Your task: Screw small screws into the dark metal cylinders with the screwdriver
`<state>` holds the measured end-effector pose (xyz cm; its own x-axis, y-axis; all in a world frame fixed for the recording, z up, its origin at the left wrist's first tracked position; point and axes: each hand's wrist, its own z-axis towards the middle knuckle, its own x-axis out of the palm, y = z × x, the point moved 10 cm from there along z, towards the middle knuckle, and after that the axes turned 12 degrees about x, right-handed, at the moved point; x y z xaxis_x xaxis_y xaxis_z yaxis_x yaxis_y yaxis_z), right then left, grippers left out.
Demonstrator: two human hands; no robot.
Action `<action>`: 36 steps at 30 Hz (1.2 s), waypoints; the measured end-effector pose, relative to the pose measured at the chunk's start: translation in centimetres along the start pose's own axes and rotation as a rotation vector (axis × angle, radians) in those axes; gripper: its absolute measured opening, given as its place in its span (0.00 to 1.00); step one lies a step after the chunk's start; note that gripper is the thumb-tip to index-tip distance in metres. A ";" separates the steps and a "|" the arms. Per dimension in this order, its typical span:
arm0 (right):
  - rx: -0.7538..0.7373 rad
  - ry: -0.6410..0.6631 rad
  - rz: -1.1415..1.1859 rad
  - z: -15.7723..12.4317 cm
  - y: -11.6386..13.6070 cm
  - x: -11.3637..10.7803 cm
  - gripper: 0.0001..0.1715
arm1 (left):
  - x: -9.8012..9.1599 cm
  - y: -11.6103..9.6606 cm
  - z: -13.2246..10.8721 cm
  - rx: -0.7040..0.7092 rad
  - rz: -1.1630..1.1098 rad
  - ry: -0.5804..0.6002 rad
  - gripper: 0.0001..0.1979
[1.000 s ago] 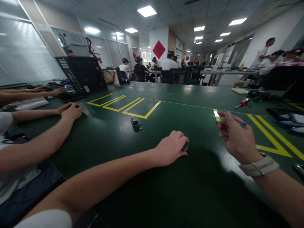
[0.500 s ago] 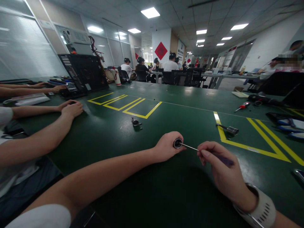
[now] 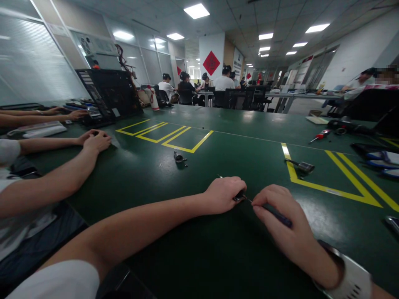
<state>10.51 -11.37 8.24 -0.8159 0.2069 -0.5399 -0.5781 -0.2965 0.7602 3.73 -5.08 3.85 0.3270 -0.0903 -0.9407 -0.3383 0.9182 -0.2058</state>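
Note:
My left hand (image 3: 224, 194) is closed around a small dark metal cylinder (image 3: 239, 196), mostly hidden by the fingers. A thin light tip shows just past the back of that hand; I cannot tell what it belongs to. To the right, my right hand (image 3: 280, 214) grips a screwdriver (image 3: 278, 215) with a dark purplish handle and a thin shaft, whose end meets the cylinder's open mouth. Farther up the green table lies a small dark metal part (image 3: 178, 157) with tiny pieces beside it. Another dark metal part with a stem (image 3: 303, 166) rests by the yellow tape at right.
Yellow tape marks (image 3: 179, 148) run across the green table (image 3: 149, 187). A co-worker's hands (image 3: 97, 141) rest at left, near a black computer case (image 3: 109, 93). Right of me lie a red screwdriver (image 3: 321, 135) and blue-handled tools (image 3: 378, 164). People sit at tables behind.
The cylinder's round mouth has turned away from me as my left hand rolled over it. My right hand has come closer to it, and less of the screwdriver shaft shows.

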 end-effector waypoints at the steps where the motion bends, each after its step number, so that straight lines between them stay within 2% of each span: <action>1: 0.143 0.013 0.142 0.4 -1.8 -0.2 0.08 | -0.1 -0.2 0.0 0.011 -0.013 0.003 0.06; 3: 0.388 0.029 0.414 0.6 -5.0 0.0 0.06 | -0.3 -0.3 0.0 0.021 -0.049 -0.001 0.06; 4: 0.464 0.028 0.515 0.6 -6.0 0.3 0.06 | -0.4 -0.2 0.0 0.019 -0.069 -0.008 0.07; 6: 0.524 0.004 0.625 0.6 -6.9 0.5 0.05 | -0.6 0.3 0.0 -0.006 -0.110 -0.041 0.07; 13: 0.579 0.025 0.766 0.4 -6.9 1.8 0.06 | -1.5 2.2 -0.3 -0.089 -0.260 -0.258 0.09; 24: 0.437 0.005 0.531 -0.2 -5.5 1.1 0.03 | -1.3 2.9 -0.6 -0.185 -0.168 -0.243 0.08; 36: 0.565 0.021 0.750 0.6 -6.7 1.8 0.05 | -1.5 3.0 -0.5 -0.196 -0.155 -0.250 0.06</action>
<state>12.93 -8.44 2.46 -0.9790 0.1264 0.1601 0.1786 0.1521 0.9721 1.77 -2.38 4.48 0.5856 -0.1032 -0.8040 -0.4225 0.8076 -0.4114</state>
